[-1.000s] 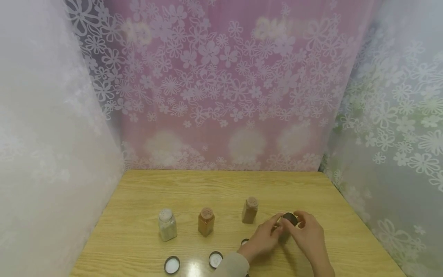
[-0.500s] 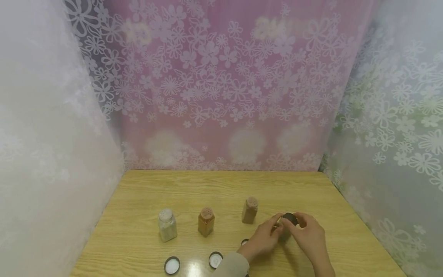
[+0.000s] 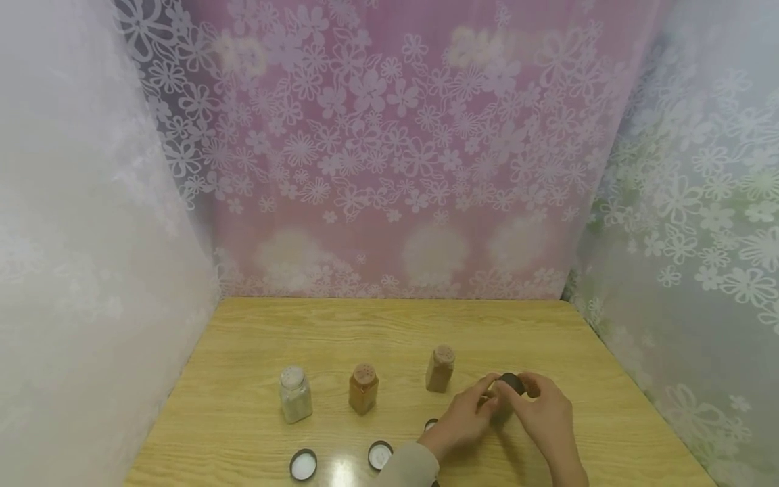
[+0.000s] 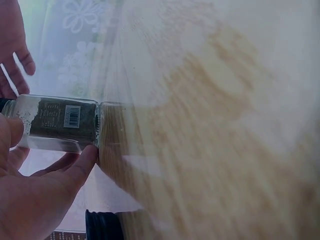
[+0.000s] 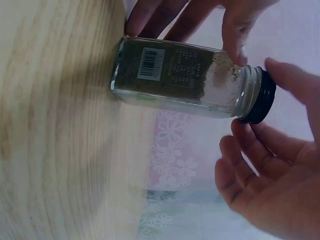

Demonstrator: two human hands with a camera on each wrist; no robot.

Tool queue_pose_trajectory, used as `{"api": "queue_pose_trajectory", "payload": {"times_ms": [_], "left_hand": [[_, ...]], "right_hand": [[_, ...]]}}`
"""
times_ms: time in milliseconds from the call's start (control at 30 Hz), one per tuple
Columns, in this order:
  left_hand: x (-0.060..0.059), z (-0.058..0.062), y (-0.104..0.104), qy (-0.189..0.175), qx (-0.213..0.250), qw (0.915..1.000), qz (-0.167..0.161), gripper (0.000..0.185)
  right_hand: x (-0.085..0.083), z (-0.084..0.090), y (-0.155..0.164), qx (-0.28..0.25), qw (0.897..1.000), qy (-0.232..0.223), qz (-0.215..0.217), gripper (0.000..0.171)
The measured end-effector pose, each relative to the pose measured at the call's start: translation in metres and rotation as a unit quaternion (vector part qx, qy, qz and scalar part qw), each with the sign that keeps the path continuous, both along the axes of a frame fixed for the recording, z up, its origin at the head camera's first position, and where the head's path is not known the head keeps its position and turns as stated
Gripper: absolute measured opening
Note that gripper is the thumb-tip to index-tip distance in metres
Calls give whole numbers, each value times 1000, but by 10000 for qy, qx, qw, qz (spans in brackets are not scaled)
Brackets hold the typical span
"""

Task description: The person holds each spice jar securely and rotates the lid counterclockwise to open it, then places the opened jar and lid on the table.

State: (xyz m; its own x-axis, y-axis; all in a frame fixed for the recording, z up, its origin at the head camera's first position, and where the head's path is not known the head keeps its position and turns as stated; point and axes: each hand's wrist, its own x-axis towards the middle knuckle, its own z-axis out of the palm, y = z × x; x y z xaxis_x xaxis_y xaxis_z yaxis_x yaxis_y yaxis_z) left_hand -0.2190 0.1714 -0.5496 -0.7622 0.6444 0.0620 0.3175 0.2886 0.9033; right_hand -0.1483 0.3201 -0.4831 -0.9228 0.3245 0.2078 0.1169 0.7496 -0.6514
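A square glass spice jar [image 5: 170, 75] stands upright on the wooden table, partly filled with dark greenish-brown powder and bearing a barcode label. My left hand [image 3: 465, 414] grips its body, with the thumb on one side and fingers on the other. At the jar's top is a black cap [image 5: 262, 97], which my right hand [image 3: 548, 414] pinches between thumb and fingers. The cap sits on the jar's mouth; whether it is screwed tight cannot be seen. In the head view, both hands hide most of this jar.
Left of the hands stand three capless spice jars with perforated tops: a pale one [image 3: 295, 399], an orange one [image 3: 363, 393] and a brown one [image 3: 439, 372]. Nearer me, black caps lie inside-up: one at left [image 3: 303, 465], a middle one [image 3: 380, 456], another [image 3: 431, 424] partly behind the left arm.
My right hand's fingers have shifted slightly around the cap. The left hand, the held jar and the other jars stay where they were.
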Motion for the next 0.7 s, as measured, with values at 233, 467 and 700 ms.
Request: {"api": "queue_pose_trajectory", "payload": {"times_ms": [233, 467, 700], "left_hand": [[0, 1, 1, 36, -15, 10000, -12, 53], [0, 0, 0, 60, 6, 10000, 23, 53], [2, -1, 1, -36, -35, 10000, 55, 52]], "right_hand": [[-1, -3, -1, 393, 9962, 576, 525, 52], [0, 1, 0, 234, 9997, 48, 52, 66], [1, 1, -2, 425, 9976, 322, 433, 49]]}}
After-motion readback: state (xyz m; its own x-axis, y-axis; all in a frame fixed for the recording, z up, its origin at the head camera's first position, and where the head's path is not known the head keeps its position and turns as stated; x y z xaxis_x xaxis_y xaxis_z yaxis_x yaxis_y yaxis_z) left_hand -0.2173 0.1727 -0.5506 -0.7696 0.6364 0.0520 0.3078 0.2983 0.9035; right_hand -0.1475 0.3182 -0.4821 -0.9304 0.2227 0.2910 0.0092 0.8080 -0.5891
